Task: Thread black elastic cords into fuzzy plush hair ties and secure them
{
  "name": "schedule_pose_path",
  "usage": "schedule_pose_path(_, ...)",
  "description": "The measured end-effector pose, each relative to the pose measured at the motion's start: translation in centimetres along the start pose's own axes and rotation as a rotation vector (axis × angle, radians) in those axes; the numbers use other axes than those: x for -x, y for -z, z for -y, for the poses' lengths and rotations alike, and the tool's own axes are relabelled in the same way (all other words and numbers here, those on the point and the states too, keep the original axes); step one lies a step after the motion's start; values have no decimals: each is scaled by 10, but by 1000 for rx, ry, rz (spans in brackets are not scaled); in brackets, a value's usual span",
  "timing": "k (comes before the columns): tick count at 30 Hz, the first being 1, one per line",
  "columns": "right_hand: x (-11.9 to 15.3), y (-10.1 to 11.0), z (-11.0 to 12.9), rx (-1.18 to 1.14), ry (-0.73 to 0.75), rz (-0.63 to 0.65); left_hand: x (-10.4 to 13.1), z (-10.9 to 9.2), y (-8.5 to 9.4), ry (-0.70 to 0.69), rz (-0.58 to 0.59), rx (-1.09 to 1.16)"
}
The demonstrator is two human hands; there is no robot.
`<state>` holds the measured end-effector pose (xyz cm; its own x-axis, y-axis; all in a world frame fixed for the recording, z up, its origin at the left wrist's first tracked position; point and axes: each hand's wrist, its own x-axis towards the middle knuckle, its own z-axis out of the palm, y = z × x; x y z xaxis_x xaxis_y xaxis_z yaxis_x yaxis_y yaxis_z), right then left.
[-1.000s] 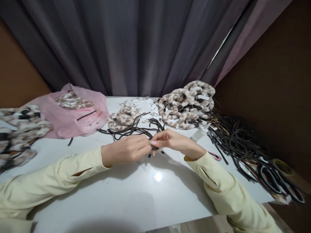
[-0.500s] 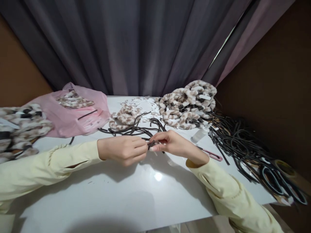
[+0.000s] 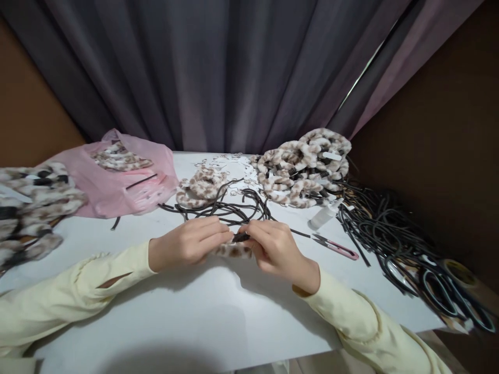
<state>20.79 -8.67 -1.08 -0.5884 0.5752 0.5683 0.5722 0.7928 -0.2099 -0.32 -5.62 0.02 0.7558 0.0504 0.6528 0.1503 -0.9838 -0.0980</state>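
Observation:
Between my two hands, low over the white table, is a spotted plush band (image 3: 234, 251) with a black part (image 3: 240, 237) at its top. My left hand (image 3: 193, 240) is closed, its fingertips pinching the left end of the black part. My right hand (image 3: 275, 248) is closed on the right end, fingers curled over it. The fingers hide much of the band. Just beyond them lie loose black cords (image 3: 230, 210) and a small pile of similar spotted plush bands (image 3: 200, 187).
A heap of spotted plush bands (image 3: 304, 166) stands at the back right, near a small clear bottle (image 3: 323, 215) and pink thread snips (image 3: 339, 248). Black cords (image 3: 393, 223) and scissors (image 3: 436, 291) crowd the right edge. A pink plastic bag (image 3: 117, 192) and more plush (image 3: 54, 197) are left.
My right hand has turned and curled its fingers over the black part. The plush band now shows below my hands. The view has shifted slightly.

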Motion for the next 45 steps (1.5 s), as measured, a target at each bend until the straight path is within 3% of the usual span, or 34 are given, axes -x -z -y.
schedule_pose_path(4, -1, -4, 1, 118, 72, -93, 2, -9, -1, 395, -74, 284)
schedule_pose_path(7, -1, -6, 3, 227, 128, -134, -4, -16, 3, 724, -22, 437)
schedule_pose_path(9, -1, -7, 5, 284, 144, -158, -8, -19, 6, 865, 44, 508)
schedule_pose_path(12, -1, -8, 8, 320, 156, -185, -12, -22, 8, 946, 124, 597)
schedule_pose_path(17, 2, -10, 11, 352, 201, -195, -13, -26, 8, 998, 162, 723)
schedule_pose_path(20, 3, -10, 8, 391, 219, -179, -14, -25, 9, 1130, 207, 879)
schedule_pose_path(25, 5, -5, 4, 423, 176, -182, -17, -20, 7, 1384, 103, 1341)
schedule_pose_path(32, 4, -4, 8, 329, 161, -140, -17, -17, 3, 1505, -31, 1510)
schedule_pose_path(39, 3, -10, 9, -53, 131, -239, -16, -19, 6, 1462, 56, 1494)
schedule_pose_path(45, 1, -8, 13, -189, 78, -277, -21, -20, 13, 1417, 64, 1415)
